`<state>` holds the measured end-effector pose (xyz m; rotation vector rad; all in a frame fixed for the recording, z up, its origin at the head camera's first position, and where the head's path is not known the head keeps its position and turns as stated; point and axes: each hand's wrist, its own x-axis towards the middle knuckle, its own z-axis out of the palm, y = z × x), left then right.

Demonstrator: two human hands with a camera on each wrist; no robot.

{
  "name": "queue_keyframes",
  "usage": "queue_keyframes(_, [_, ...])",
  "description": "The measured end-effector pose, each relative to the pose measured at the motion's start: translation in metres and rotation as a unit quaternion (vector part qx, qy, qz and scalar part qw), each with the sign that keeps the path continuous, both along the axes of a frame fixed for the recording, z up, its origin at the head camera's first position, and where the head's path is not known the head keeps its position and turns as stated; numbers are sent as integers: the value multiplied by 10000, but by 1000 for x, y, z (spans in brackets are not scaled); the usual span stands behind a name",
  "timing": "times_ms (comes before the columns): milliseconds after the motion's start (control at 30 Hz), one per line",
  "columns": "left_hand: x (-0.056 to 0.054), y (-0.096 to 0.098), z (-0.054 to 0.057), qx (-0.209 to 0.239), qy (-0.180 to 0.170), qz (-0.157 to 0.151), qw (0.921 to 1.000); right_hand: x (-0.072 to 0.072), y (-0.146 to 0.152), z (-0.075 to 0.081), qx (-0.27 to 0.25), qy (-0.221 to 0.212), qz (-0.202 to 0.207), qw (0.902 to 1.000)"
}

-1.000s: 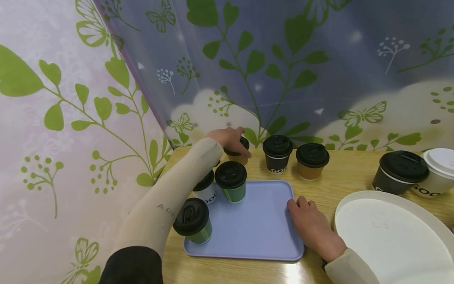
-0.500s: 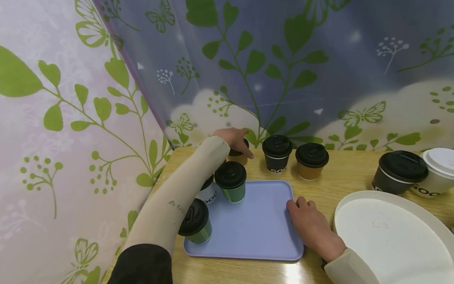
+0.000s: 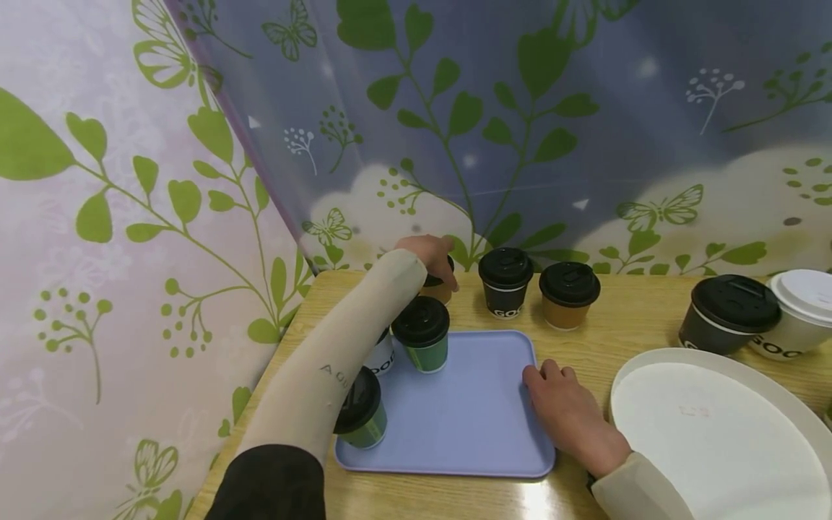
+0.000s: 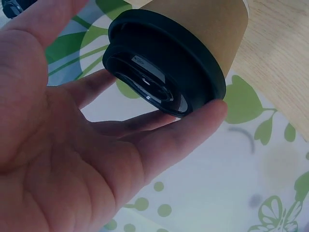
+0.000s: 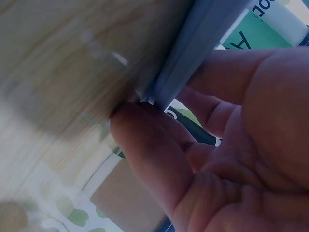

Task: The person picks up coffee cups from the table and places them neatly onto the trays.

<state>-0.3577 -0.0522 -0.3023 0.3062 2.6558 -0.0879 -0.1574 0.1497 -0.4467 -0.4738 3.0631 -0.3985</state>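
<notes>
My left hand is at a brown paper cup with a black lid, behind the tray. In the left wrist view its fingers spread beside the black lid, one touching the rim; the thumb stands apart from it. My right hand grips the right edge of a lavender tray, fingers curled at the rim. On the tray's left side stand a green cup, another green cup and a white cup, partly hidden by my left forearm.
Behind the tray stand a black cup and a brown cup. A round white tray lies to the right, with a larger black cup and a white-lidded cup behind it. A patterned cloth hangs along the table's back.
My left forearm has swung a little to the right, covering more of the cups on the tray. The left hand stays by the brown cup; the right hand keeps its place on the tray.
</notes>
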Motion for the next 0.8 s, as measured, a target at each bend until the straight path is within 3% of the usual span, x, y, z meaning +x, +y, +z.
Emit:
queue_keyframes(533, [-7, 1, -10, -254, -7, -43, 9997, 1, -1, 0, 10, -1, 4, 10000])
queue_keyframes(800, [-7, -4, -10, -327, 200, -329, 9987, 2, -2, 2, -1, 64, -15, 10000])
